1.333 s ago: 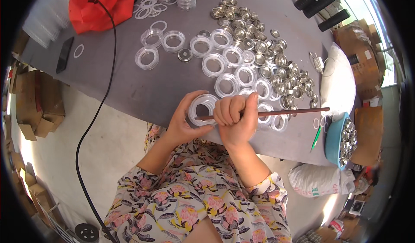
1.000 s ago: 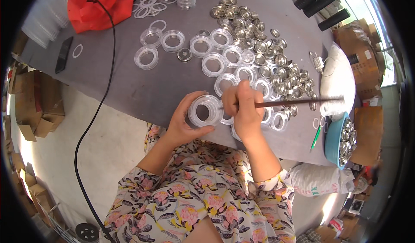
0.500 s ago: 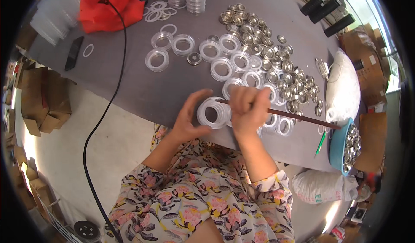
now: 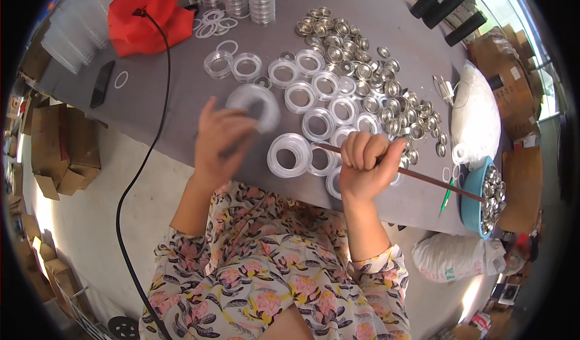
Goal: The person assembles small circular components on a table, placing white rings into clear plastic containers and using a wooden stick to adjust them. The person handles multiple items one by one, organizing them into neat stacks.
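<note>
A thin brown rod (image 4: 432, 180) is clasped in my right hand (image 4: 370, 161); its left end lies beside a stack of clear plastic rings (image 4: 273, 156) near the table's front edge. Left of that stack, my left hand (image 4: 225, 140) is raised above the table, its fingers blurred at the edge of a clear plastic ring (image 4: 267, 117) that is itself smeared by motion. The ring appears pinched by the fingertips. More clear rings (image 4: 300, 109) lie to the right and beyond, with several shiny metal cups (image 4: 364, 71) heaped past them.
A blue bowl (image 4: 473, 212) full of metal cups stands at the right edge, near a green pen (image 4: 446, 196) and a white bag (image 4: 477, 113). At the far left are a red cloth (image 4: 142, 22), a dark phone (image 4: 102, 85) and a black cable (image 4: 162, 113). Clear stacks (image 4: 263, 1) stand behind.
My left hand has moved up and left from the ring stack, and a blurred ring is now at its fingers. My right hand has shifted slightly right and down, still holding the rod.
</note>
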Motion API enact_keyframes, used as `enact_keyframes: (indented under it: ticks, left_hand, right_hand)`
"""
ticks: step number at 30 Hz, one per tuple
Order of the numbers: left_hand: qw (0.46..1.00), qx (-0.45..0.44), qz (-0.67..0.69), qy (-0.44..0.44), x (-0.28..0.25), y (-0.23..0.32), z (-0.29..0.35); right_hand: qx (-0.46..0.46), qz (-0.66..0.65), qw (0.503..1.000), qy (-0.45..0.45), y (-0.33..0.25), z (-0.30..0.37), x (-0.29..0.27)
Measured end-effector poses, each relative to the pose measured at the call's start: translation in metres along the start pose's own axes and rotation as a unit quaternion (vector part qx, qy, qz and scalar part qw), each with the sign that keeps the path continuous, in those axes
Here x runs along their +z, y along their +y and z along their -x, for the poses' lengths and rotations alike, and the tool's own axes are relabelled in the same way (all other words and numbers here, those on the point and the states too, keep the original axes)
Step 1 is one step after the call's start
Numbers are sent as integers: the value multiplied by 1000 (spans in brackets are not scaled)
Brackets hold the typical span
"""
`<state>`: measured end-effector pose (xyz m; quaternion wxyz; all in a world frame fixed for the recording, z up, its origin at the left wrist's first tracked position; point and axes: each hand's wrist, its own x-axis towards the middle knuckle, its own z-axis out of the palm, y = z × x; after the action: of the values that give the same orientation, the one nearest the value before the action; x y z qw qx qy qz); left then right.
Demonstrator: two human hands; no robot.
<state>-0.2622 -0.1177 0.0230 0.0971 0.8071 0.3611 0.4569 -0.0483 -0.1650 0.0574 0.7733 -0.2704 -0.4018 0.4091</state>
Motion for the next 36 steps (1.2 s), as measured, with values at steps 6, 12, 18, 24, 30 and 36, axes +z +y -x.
enact_keyframes:
  ticks: [6,12,18,24,30,36]
  left_hand:
    - [973,93,70,-199,-2,33,-4]
    - [969,69,96,-216,13,24,1]
    - [981,17,169,-90,24,24,9]
    - [860,-205,459,-86,62,25,33]
    - [855,-209,469,-75,64,28,35]
    - [850,-200,484,-55,67,28,38]
  right_hand:
    - [-23,-13,999,-27,-12,-5,5]
    - [-4,-26,999,-45,-18,-1,11]
    - [84,-76,990,-83,-9,2,13]
    - [176,-66,980,-59,12,7,35]
    - [60,51,989,-126,24,-14,33]
    - [289,96,940,-154,-14,-26,29]
